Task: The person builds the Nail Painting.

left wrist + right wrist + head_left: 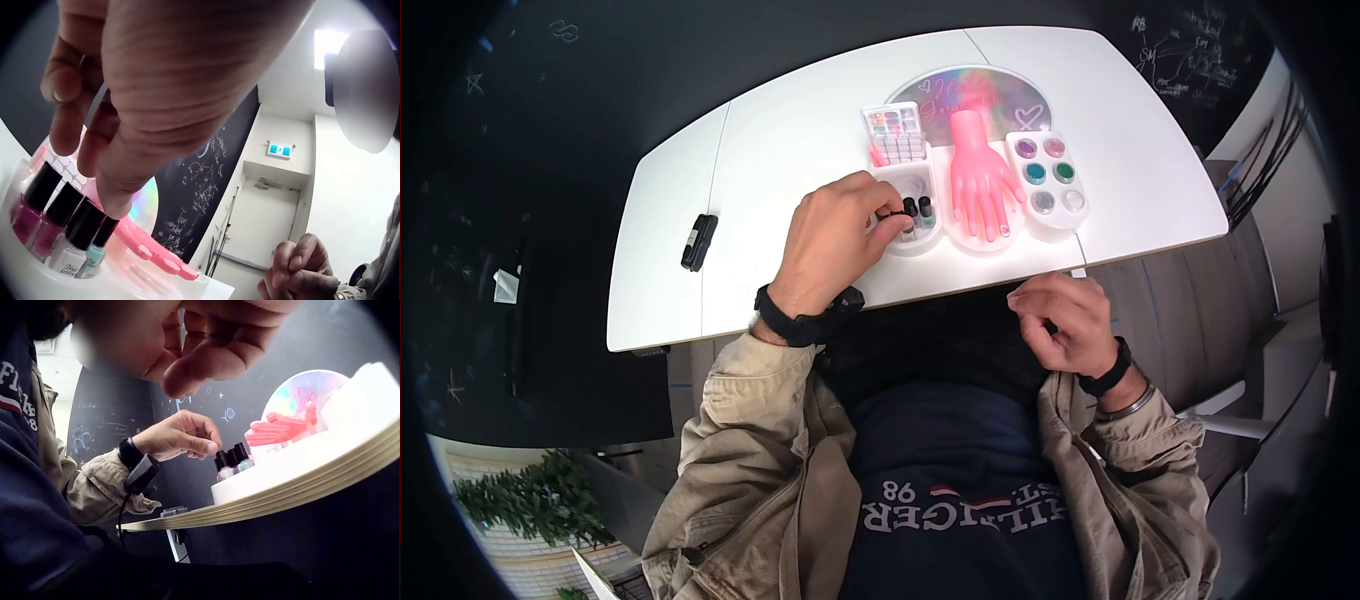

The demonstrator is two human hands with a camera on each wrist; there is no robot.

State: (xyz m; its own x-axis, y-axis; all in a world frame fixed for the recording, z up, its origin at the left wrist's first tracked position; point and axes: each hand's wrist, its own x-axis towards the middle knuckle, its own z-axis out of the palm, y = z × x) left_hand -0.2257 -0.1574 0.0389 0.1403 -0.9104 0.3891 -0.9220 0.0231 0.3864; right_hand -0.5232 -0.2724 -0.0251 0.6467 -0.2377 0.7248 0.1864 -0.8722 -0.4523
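My left hand (832, 235) reaches over a white tray (25, 253) that holds several nail polish bottles with black caps. Its thumb tip overlaps the caps of a white bottle (67, 259) and a mint one (95, 255) in the left wrist view, while the other fingers bend above them. Two magenta bottles (28, 215) stand beside these. To the right, a pink model hand (980, 175) lies with its fingers pointing toward me. My right hand (1068, 318) hovers in front of the table edge near my body, fingers loosely curled and holding nothing.
Right of the model hand stands a white holder with several round glitter pots (1035, 173). Left of it, a lidded case (895, 122) leans upright. Behind rises an iridescent board (930, 98). A small black object (698, 243) lies on the white table (790, 140) at the left.
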